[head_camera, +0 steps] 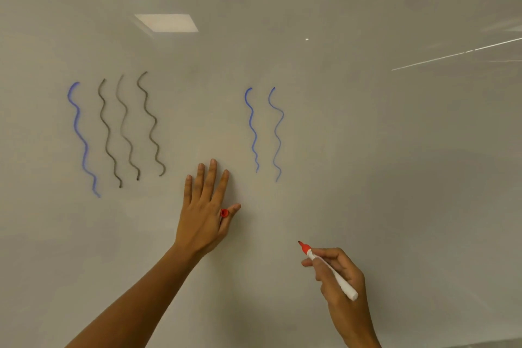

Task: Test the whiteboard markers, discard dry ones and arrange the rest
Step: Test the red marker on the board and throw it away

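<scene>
On my feed the whiteboard (pixel 367 135) fills the whole view, and I place everything against my left hand (pixel 204 212), which lies flat on the board with its four fingers (pixel 211 175) straight and pointing up. A red cap (pixel 224 212) is tucked between that hand's thumb and the base of the forefinger (only its round end shows). Below and to the right of it, my right hand (pixel 340 277) has its fingers curled round a white-barrelled red marker (pixel 329 271), uncapped, tip aimed up and left, close to the board; I cannot tell whether it touches. Up and left of the flat hand run one blue squiggle (pixel 82 138) and three dark squiggles (pixel 127 127); up and right of it, two thinner blue lines (pixel 265 133).
</scene>
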Demonstrator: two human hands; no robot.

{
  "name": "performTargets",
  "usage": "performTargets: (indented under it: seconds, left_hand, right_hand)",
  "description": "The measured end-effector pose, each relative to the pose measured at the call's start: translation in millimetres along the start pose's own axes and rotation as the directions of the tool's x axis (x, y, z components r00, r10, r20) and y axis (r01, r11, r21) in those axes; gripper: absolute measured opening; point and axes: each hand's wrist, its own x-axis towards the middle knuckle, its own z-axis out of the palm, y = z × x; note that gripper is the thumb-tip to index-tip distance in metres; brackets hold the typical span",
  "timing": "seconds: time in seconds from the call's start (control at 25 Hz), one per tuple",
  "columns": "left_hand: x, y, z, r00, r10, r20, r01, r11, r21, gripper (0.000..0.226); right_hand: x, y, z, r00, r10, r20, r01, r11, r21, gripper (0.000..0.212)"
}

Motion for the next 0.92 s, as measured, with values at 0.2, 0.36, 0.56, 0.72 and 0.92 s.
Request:
performTargets:
  seconds: [0.2, 0.36, 0.56, 0.72, 0.92]
  left_hand:
    - [-52, 25, 13, 0.996, 0.016, 0.090, 0.002, 0.980, -0.199, 0.056]
    - [-95, 52, 15, 0.979, -0.006, 0.203, 0.084, 0.921, -0.380, 0.049]
    - [-157, 98, 21, 0.919, -0.080, 0.386, 0.269, 0.843, -0.466, 0.039]
    - [-202, 127, 32, 0.850, -0.115, 0.513, 0.391, 0.792, -0.470, 0.036]
    - [-228, 149, 38, 0.794, -0.135, 0.593, 0.466, 0.761, -0.451, 0.022]
  right_hand:
    - [-21, 3, -3, 0.995, 0.032, 0.090, -0.039, 0.996, 0.078, 0.032]
    - [-43, 18, -7, 0.986, 0.093, 0.142, -0.104, 0.992, 0.076, 0.035]
    - [-79, 34, -16, 0.962, 0.224, 0.157, -0.237, 0.969, 0.070, 0.041]
    - [-109, 42, -18, 0.935, 0.318, 0.159, -0.333, 0.940, 0.077, 0.046]
    - [-128, 48, -17, 0.906, 0.400, 0.140, -0.411, 0.910, 0.057, 0.046]
